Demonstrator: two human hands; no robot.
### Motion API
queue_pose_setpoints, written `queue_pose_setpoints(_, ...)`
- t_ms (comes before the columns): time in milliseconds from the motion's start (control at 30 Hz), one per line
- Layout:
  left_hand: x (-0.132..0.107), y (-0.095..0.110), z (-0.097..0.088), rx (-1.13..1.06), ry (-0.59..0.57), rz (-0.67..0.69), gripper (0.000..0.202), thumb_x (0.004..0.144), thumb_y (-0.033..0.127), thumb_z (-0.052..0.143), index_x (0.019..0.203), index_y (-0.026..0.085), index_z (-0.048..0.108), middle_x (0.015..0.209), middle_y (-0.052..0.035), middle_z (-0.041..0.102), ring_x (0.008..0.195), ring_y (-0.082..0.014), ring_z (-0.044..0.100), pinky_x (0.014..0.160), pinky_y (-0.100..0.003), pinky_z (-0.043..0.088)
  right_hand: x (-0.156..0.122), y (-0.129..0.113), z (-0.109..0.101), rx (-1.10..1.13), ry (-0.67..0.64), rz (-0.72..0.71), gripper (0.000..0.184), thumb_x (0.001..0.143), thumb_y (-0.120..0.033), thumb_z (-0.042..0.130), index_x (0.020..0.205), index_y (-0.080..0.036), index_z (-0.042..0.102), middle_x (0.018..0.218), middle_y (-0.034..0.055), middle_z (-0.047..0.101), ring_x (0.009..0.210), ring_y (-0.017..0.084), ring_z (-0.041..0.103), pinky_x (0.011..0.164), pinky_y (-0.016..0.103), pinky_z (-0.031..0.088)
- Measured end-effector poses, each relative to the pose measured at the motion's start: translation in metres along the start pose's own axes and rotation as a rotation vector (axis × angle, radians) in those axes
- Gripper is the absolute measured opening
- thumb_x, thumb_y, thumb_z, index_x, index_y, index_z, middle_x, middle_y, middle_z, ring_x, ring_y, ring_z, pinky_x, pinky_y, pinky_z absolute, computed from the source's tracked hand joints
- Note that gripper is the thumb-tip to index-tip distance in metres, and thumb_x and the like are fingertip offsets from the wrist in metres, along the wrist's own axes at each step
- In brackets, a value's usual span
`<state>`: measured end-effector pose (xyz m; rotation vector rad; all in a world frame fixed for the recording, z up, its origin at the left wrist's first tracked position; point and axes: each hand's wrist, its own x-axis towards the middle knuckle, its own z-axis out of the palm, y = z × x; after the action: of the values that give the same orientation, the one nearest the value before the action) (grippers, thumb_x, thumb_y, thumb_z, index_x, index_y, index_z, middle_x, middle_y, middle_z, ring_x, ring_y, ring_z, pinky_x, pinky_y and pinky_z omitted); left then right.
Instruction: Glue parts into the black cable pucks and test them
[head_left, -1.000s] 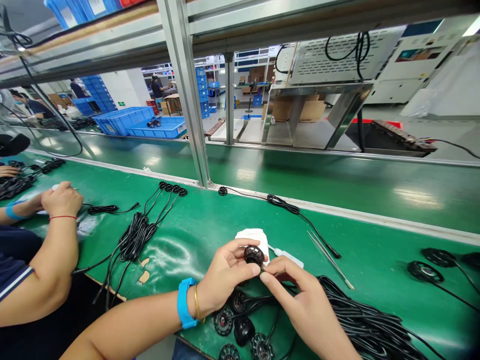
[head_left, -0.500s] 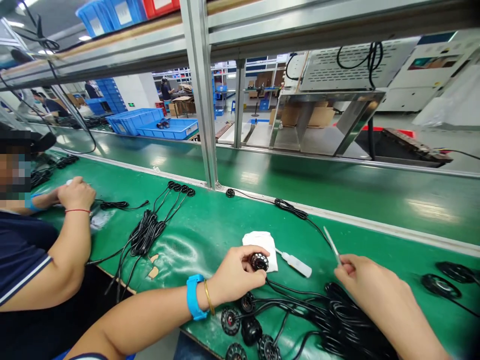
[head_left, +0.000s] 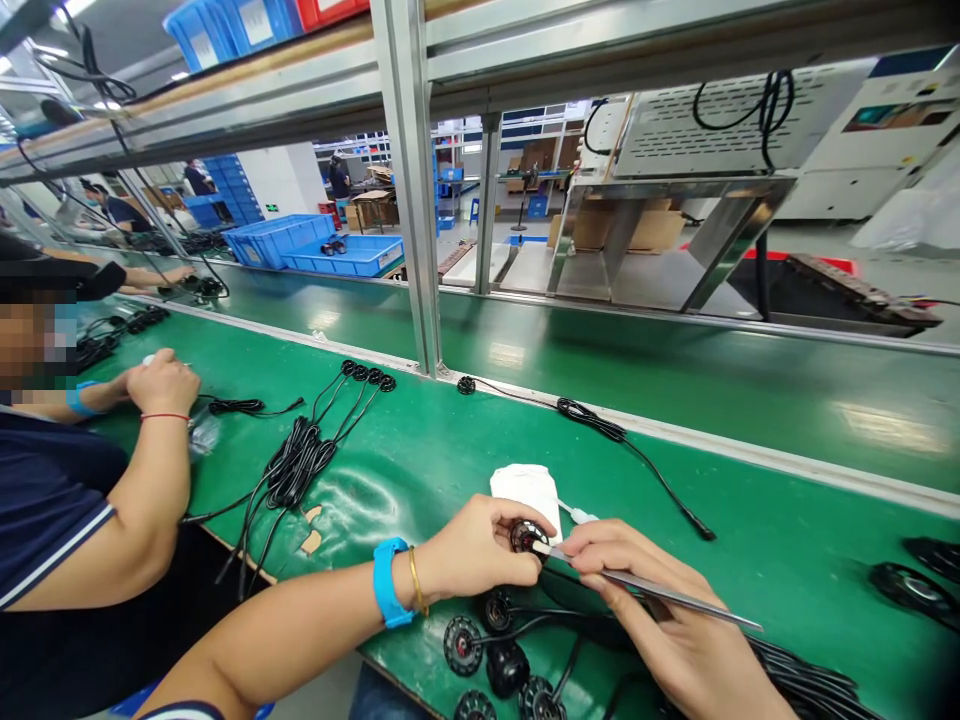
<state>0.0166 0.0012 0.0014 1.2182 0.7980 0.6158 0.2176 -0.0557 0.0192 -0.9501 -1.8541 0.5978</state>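
Between its thumb and fingers my left hand (head_left: 472, 548) grips a small round black cable end (head_left: 523, 534) with a ribbed rim, face turned up. My right hand (head_left: 667, 600) is closed around slim metal tweezers (head_left: 694, 598). Their pale tip meets the centre of the round end. Below my hands lie more round black ends (head_left: 462, 645) and a dark domed piece (head_left: 505, 667), with black cables (head_left: 806, 675) running off to the right. Behind my left fingers is a folded white cloth (head_left: 521, 484); a white applicator (head_left: 576, 513) beside it is mostly hidden by my right hand.
A co-worker's hand (head_left: 163, 385) is at the left of the green bench. Bundled black cables (head_left: 304, 460) lie between us. One cable (head_left: 592, 418) stretches along the bench's rear ledge. A metal post (head_left: 420, 220) rises there. More round black parts (head_left: 911, 590) lie far right.
My right hand has swung left and brought the tweezers from upright to the round end in my left hand. It now covers much of the white applicator. The view has shifted slightly.
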Motion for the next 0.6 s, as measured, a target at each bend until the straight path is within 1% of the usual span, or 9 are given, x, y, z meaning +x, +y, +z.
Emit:
queue_pose_setpoints(67,-0.001,0.001,-0.002,0.026,-0.063,0.006,0.04,0.061,0.012,0.066,0.1,0.013,0.075,0.069,0.0011,0.055,0.061,-0.0092,0.04,0.056,-0.022,0.029,0.001,0.0,-0.001,0.015,-0.043,0.002,0.015,0.094,-0.013,0.055,0.096,-0.025,0.065,0.101,0.005,0.069,0.095,0.017,0.068,0.081,0.025,0.058)
queue_pose_setpoints(167,-0.002,0.002,-0.004,0.057,-0.15,0.015,0.039,0.061,0.012,0.067,0.099,0.013,0.075,0.072,0.0012,0.054,0.063,-0.0085,0.041,0.054,-0.02,0.029,0.001,0.0,0.001,0.019,-0.093,-0.021,0.018,0.093,-0.011,0.054,0.098,-0.025,0.064,0.102,0.0052,0.069,0.094,0.016,0.069,0.08,0.024,0.057)
queue_pose_setpoints(300,-0.001,0.001,-0.008,0.1,-0.211,-0.001,0.041,0.059,0.012,0.068,0.099,0.012,0.074,0.073,0.0022,0.053,0.063,-0.0082,0.041,0.054,-0.019,0.031,-0.003,0.007,0.007,0.052,-0.129,-0.064,0.025,0.093,-0.005,0.052,0.103,-0.026,0.06,0.104,0.0044,0.067,0.095,0.014,0.068,0.083,0.021,0.055)
queue_pose_setpoints(400,0.001,-0.002,-0.01,0.13,-0.22,-0.003,0.042,0.059,0.011,0.067,0.1,0.012,0.075,0.07,0.0041,0.051,0.062,-0.0072,0.039,0.054,-0.019,0.031,-0.009,0.012,0.01,0.067,-0.165,-0.071,0.028,0.094,-0.004,0.049,0.111,-0.025,0.057,0.11,0.0065,0.064,0.102,0.013,0.065,0.086,0.02,0.053)
queue_pose_setpoints(500,0.001,-0.004,-0.009,0.127,-0.193,-0.011,0.044,0.059,0.009,0.065,0.102,0.012,0.075,0.071,0.0039,0.053,0.062,-0.0072,0.041,0.056,-0.02,0.031,-0.012,0.013,0.01,0.005,-0.174,-0.066,0.028,0.094,-0.005,0.049,0.115,-0.023,0.054,0.115,0.0089,0.061,0.108,0.014,0.062,0.089,0.02,0.052)
queue_pose_setpoints(600,0.0,-0.005,-0.007,0.134,-0.166,-0.017,0.043,0.059,0.008,0.064,0.101,0.012,0.075,0.066,0.0054,0.051,0.059,-0.0068,0.039,0.056,-0.02,0.031,-0.012,0.009,0.012,-0.055,-0.146,-0.071,0.028,0.095,-0.006,0.047,0.116,-0.024,0.053,0.112,0.0065,0.061,0.109,0.013,0.062,0.093,0.02,0.051)
